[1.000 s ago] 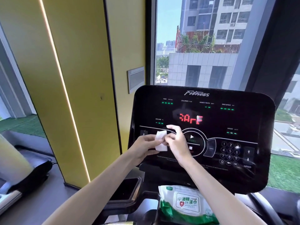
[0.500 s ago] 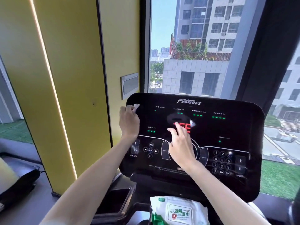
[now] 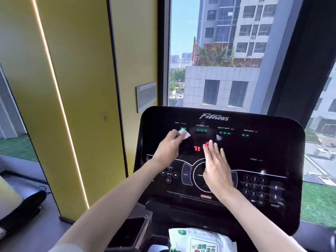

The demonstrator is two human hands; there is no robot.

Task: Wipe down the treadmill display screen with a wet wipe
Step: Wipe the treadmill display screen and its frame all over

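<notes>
Treadmill's glossy black display screen [image 3: 272, 151] meets the small white wet wipe [image 3: 184, 133], pinched in left hand [image 3: 168, 148]; right hand [image 3: 216, 166] lies flat, fingers spread. White-green wipes pack [image 3: 201, 240] below, cut off.

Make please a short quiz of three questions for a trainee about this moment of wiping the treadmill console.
1. True or false: the left hand holds the white wipe against the display screen.
2. Which label is nearest to the wipe? A) SPEED B) TIME C) DISTANCE
3. Fill in: the right hand lies with its fingers ____ over the middle of the console, and it holds nothing.

Key
1. True. The wipe shows at the fingertips, on the upper left of the screen.
2. B.
3. Spread (open). The wipe packet sits below the console, untouched.
</notes>
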